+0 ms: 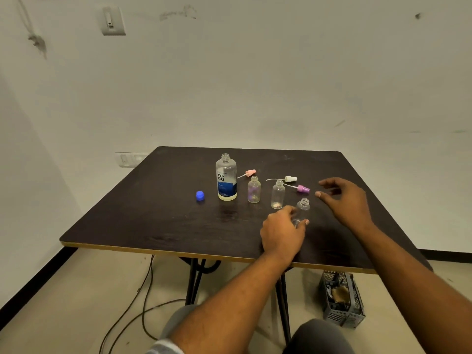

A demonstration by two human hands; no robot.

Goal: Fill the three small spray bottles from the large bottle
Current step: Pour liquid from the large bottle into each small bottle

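Note:
The large clear bottle point(226, 178) with a blue and white label stands uncapped on the dark table point(158, 221); its blue cap point(200, 195) lies to its left. Two small clear bottles point(254, 189) point(278, 194) stand open to its right. My left hand point(283, 232) grips the third small bottle point(303, 207) low on its body, near the table. My right hand point(344, 200) hovers just right of it, fingers spread and holding nothing. Three spray heads with dip tubes lie behind: pink point(249, 172), white point(290, 179) and purple point(303, 189).
The table's front edge point(153, 249) runs with a gold trim close to my forearms. Under the table at the right sits a grey plastic basket point(342, 300). Cables point(143, 302) trail over the floor at the left. A wall stands behind the table.

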